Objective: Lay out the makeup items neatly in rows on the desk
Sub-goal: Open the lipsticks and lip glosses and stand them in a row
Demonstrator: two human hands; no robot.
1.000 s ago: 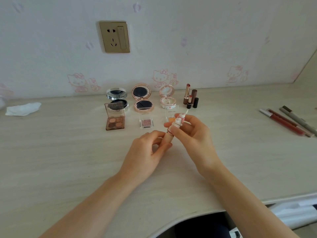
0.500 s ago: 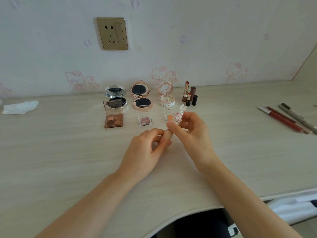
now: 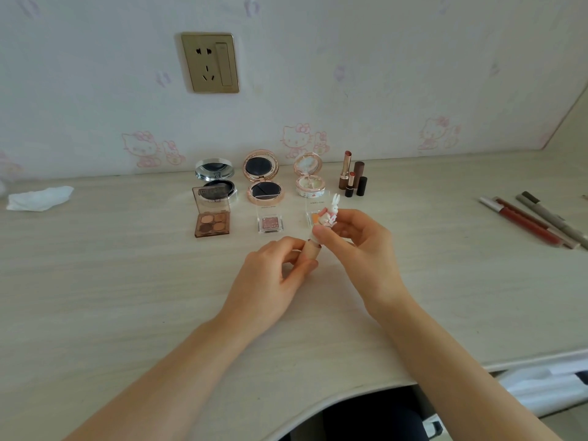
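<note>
Head view at the desk (image 3: 95, 281): left hand (image 3: 273, 275) pinches the tan lipstick tube (image 3: 311, 251) while right hand (image 3: 356, 243) grips its rabbit-topped cap (image 3: 329, 214), mid-desk, in front of the rows; toward the back edge, three open compacts (image 3: 263, 183) and standing lipsticks (image 3: 351, 179) form one row, an eyeshadow palette (image 3: 212, 218) and two single pans (image 3: 270, 222) a second; lip pencils (image 3: 534, 222) at the right edge remain unsorted; pan-lid lettering too small to read.
</note>
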